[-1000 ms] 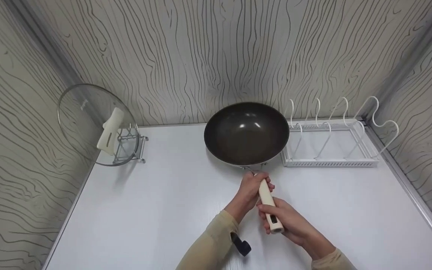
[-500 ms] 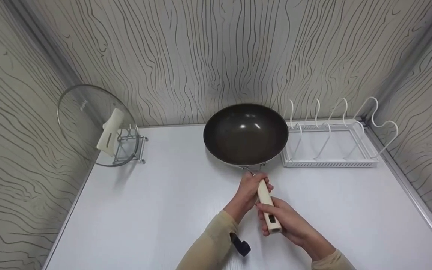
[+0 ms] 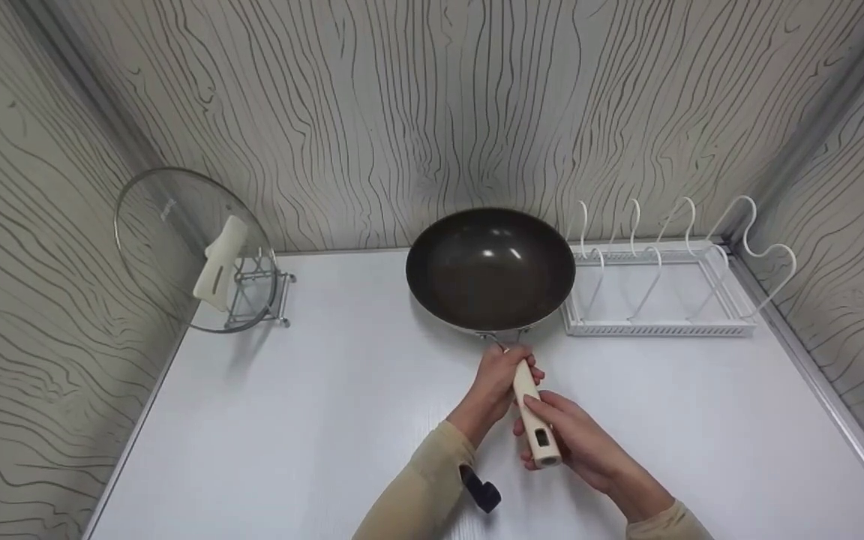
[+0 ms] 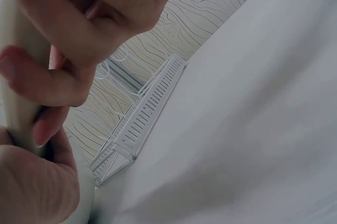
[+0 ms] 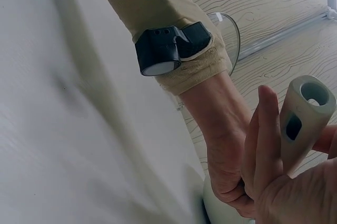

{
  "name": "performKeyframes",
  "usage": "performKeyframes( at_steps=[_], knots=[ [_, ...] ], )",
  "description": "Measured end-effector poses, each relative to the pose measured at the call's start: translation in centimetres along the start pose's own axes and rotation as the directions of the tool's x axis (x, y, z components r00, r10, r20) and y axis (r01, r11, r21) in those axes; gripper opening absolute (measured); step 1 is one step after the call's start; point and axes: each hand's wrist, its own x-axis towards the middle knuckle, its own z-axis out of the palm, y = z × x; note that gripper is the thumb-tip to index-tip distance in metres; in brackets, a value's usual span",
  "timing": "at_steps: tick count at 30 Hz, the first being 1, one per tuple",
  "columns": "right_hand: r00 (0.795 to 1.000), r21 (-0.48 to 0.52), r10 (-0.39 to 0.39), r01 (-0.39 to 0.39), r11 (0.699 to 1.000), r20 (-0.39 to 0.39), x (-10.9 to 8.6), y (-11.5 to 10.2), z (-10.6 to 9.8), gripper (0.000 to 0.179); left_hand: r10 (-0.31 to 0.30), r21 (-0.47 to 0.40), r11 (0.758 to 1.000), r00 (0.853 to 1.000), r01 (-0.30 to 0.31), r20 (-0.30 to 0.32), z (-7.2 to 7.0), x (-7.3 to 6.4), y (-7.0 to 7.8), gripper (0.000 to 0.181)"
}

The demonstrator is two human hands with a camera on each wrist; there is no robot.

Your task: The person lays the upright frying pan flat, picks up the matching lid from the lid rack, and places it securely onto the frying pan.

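Note:
A frying pan [image 3: 490, 270] with a dark inside and a cream handle [image 3: 543, 448] is in the head view's middle, raised above the table and tilted. My left hand [image 3: 493, 376] grips the handle at the pan end. Nearer the handle's tip my right hand [image 3: 573, 435] holds it, thumb on top and fingers underneath. In the right wrist view the right fingers [image 5: 267, 134] lie fairly straight along the handle, past its hollow end. The left wrist view shows both hands around the handle, with the pan mostly hidden.
On the right stands a white wire rack [image 3: 661, 328] with upright curved dividers, close beside the pan. A glass lid [image 3: 169, 262] with a cream knob leans in a small metal stand [image 3: 282, 304] at the left. Patterned walls [image 3: 372, 112] enclose the white table [image 3: 274, 442].
The pan and its handle have shifted slightly left, and the pan's rim sits a little lower. My right thumb has moved up along the handle, its fingers looser. The left hand keeps its grip.

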Motion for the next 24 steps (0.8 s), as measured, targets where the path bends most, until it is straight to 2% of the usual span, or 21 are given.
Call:
performKeyframes(
  at_steps=[8, 15, 24],
  knots=[
    [1.0, 0.031, 0.014, -0.014, 0.999, 0.001, -0.13, 0.04, -0.02, 0.053, 0.014, -0.032, 0.999, 1.0, -0.014, 0.018, -0.03, 0.06, -0.25, 0.018],
    [0.999, 0.038, 0.035, -0.036, 0.999, 0.025, -0.19, 0.03, 0.12, 0.058, -0.01, -0.025, 1.0, 1.0, 0.01, 0.006, -0.13, -0.01, -0.25, 0.017],
    [0.998, 0.012, 0.06, -0.06, 0.998, -0.014, -0.17, 0.04, 0.65, 0.065, 0.002, -0.042, 0.999, 1.0, -0.002, 0.003, -0.08, 0.08, -0.38, 0.015]
  ],
)
